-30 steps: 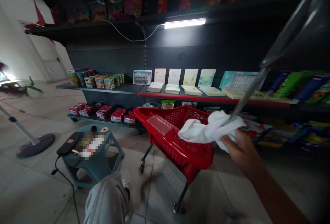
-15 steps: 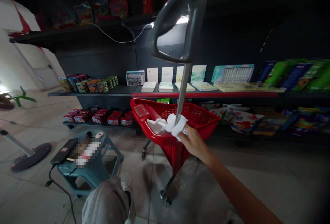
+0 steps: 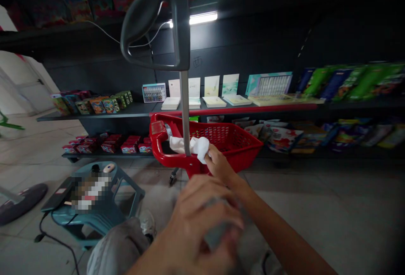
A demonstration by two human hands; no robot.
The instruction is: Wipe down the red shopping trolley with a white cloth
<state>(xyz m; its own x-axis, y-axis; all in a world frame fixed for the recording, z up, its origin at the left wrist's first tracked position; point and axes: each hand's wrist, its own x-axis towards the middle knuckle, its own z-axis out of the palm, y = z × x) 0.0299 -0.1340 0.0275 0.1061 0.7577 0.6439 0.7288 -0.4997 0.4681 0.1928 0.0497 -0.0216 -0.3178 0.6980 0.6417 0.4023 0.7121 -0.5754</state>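
Observation:
My right hand point(image 3: 220, 165) is closed on a white cloth point(image 3: 190, 144) and presses it against the thin metal pole point(image 3: 185, 110) of a red wheeled shopping basket point(image 3: 236, 146). The pole rises from the basket's near rim to a grey loop handle point(image 3: 155, 26) high in the view. My left hand point(image 3: 202, 224) is close to the camera and blurred, with its fingers curled round something grey that I cannot make out. My knee in light trousers point(image 3: 117, 249) shows below it.
A teal plastic stool point(image 3: 126, 201) with a dark device and a cable stands on the floor at left. A fan base point(image 3: 15, 201) lies further left. Dark shelves point(image 3: 104, 112) behind the basket carry boxes, notebooks and packets, lit by a strip lamp point(image 3: 199, 17).
The handle and pole swung from the right of the view to the left of centre. The cloth and my right hand slid down to the basket rim. My left hand came into view.

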